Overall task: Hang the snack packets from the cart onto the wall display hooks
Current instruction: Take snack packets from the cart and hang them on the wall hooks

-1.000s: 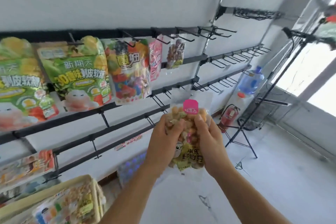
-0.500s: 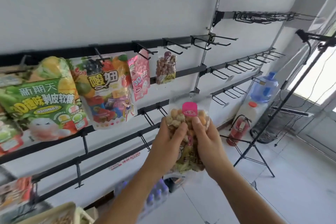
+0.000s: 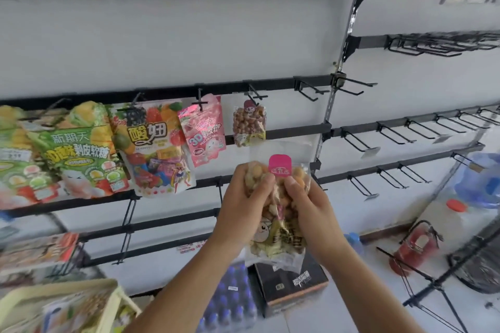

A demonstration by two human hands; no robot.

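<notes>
- Both hands, left hand (image 3: 244,197) and right hand (image 3: 308,201), pinch the nut packet (image 3: 278,213) held upright before the wall rails, below the hung nut packet (image 3: 249,123).
- Advice: lift it level, thread its clear header onto the empty hook (image 3: 307,92).
- Its hang hole is not discernible; the cart (image 3: 81,295) is cut off.

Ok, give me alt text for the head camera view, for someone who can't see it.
Left hand and right hand grip a clear nut packet before a wall of black hooks. A similar packet and candy bags hang to the left.
</notes>
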